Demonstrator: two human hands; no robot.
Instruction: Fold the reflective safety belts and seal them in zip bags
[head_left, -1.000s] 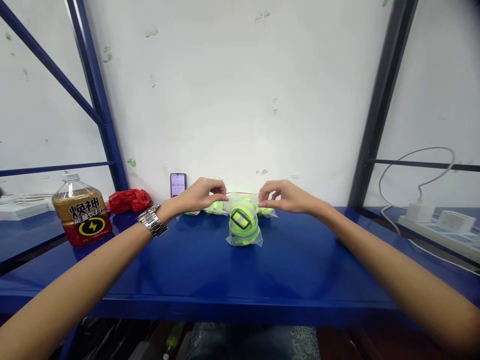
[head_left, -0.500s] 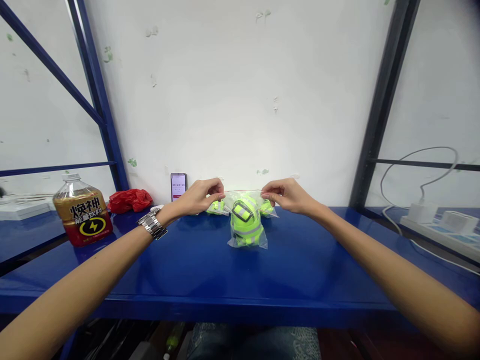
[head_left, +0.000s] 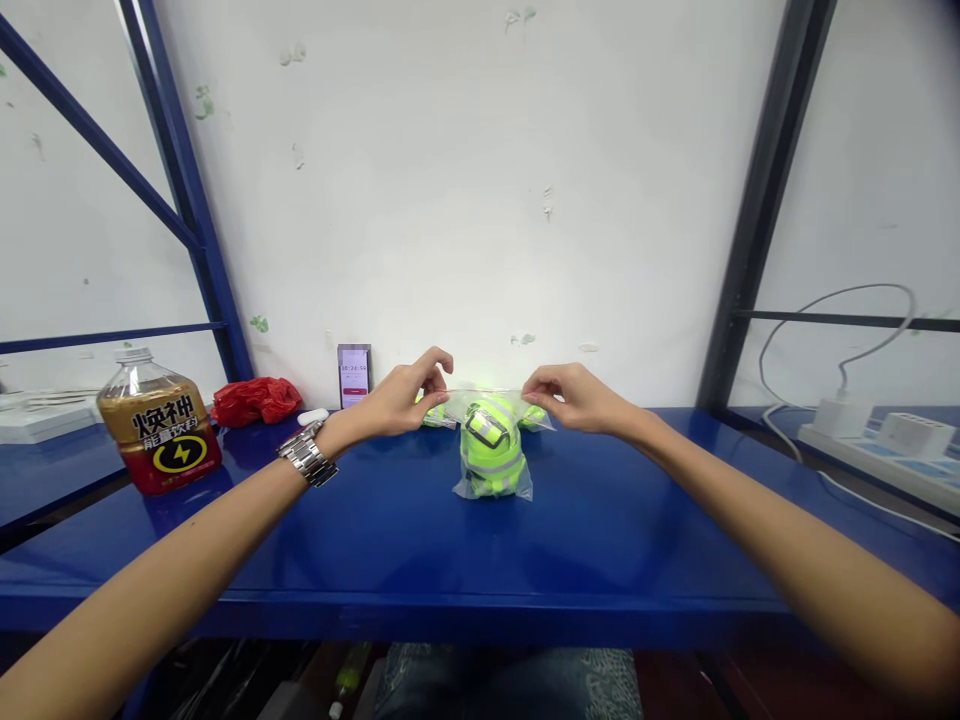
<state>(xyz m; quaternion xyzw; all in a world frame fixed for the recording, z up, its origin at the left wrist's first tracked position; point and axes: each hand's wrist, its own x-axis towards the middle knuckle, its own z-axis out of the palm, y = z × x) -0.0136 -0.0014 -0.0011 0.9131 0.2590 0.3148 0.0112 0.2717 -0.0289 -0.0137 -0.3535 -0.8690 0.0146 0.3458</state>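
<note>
Left hand (head_left: 409, 396) and right hand (head_left: 571, 396) both pinch the clear bag (head_left: 491, 462), one at each top corner! It's between and below them, long axis running down from the fingertips, neither hand clearly nearer.

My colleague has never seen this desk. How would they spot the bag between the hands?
On the blue table, look toward the middle, between the left hand and the right hand. Both pinch the top edge of a clear bag around a neon yellow-green bundle. Unlike the similar packets partly hidden behind it, it is in front and shows a dark-outlined rectangle.
</note>
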